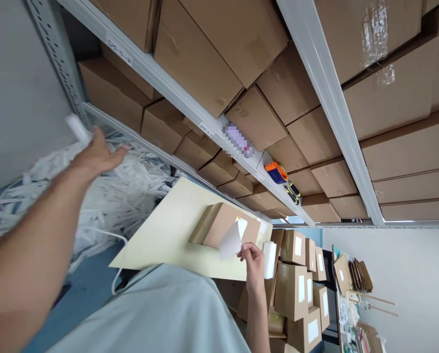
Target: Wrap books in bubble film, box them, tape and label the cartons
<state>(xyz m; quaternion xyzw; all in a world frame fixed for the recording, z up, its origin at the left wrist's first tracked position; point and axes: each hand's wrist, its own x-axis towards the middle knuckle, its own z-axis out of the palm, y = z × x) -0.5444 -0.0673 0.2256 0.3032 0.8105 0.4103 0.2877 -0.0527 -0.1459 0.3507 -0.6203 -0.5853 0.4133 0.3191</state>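
At the left, my left hand (98, 154) reaches over a heap of white paper strips (127, 186) with its thumb and fingers apart. A blurred white paper strip (78, 129) is at its fingertips; whether it still touches them is hard to see. My right hand (253, 257) pinches the edge of a white label (231, 242), which hangs curled in front of a cardboard box (225, 223). This box lies on a pale yellow tabletop (182, 196) and has a white label on it. Close beside my right wrist is a white roll (270, 260).
Metal shelving (315, 59) packed with cardboard boxes rises ahead. An orange and blue tape dispenser (276, 172) and yellow-black cutters (293, 192) sit on a shelf edge. Stacked labelled boxes (293, 289) stand at the right. A white cable (122, 255) hangs by the table's left corner.
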